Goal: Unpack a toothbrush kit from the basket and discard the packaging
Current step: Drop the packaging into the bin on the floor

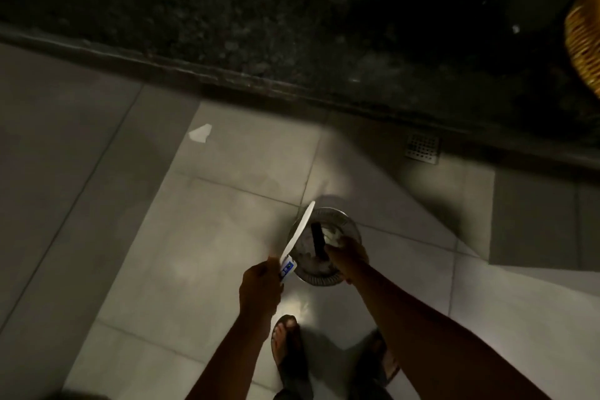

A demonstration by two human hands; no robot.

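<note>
Toothbrush kit (293,242): white toothbrush plus small blue-and-white paste tube, held in left hand (259,286), angled up and away over the near-left edge of the waste bin (324,247).

Head view (only view, dim light, some blur). Person stands over a small round metal bin on the tiled floor (227,204), feet (285,341) just behind it. Left fingers closed round the lower end of the brush w/ the tube clamped alongside; brush held off to the side, prob. to keep the unpacked items clear of the bin while rubbish goes in. Right hand (347,256) sits low over the bin mouth, at the near-right rim; a dark strip-like object (317,240) stands in the bin just beside it, touching or nearly so. Right fingers look curled, but whether they grip the strip, pale wrapping, or nothing: cannot tell. Pale crumpled matter in the bin, likely packaging; judged stage = discard step, near the end of the task.

Also visible: dark speckled surface (227,26) above, w/ woven basket (584,42) at far right edge, well apart from the hands; white scrap (201,133) on floor to the left; floor drain (422,148).
</note>
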